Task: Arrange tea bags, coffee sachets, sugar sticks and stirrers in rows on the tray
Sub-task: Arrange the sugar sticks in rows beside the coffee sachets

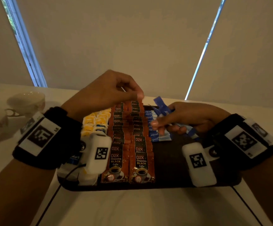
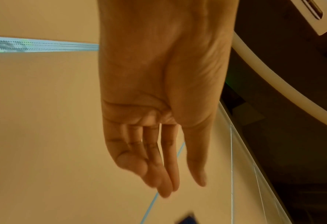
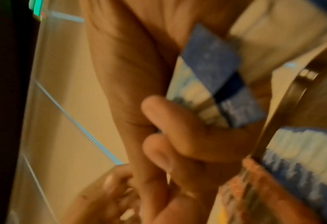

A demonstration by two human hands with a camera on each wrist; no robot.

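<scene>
On the white table [image 1: 132, 209] a dark tray [image 1: 173, 160] carries rows: yellow tea bags [image 1: 96, 121] at 9 o'clock, two rows of brown coffee sachets [image 1: 127, 144] down the middle, and blue-and-white sugar sticks [image 1: 152, 126] just beside them at 3 o'clock. The right hand [image 1: 186, 118] hovers over the sugar row, its fingers [image 3: 177, 121] curled round a bundle of blue sugar sticks [image 1: 162, 108] whose ends jut toward 11 o'clock. The left hand [image 1: 106, 90] is raised above the far end of the coffee rows, at 12 o'clock of the tray; its fingers [image 2: 164, 166] hang straight and close together, thumb slightly apart, touching no packet in the wrist view. Two pale cups [image 1: 18, 108] stand on the table at 9 o'clock, well apart from the tray
</scene>
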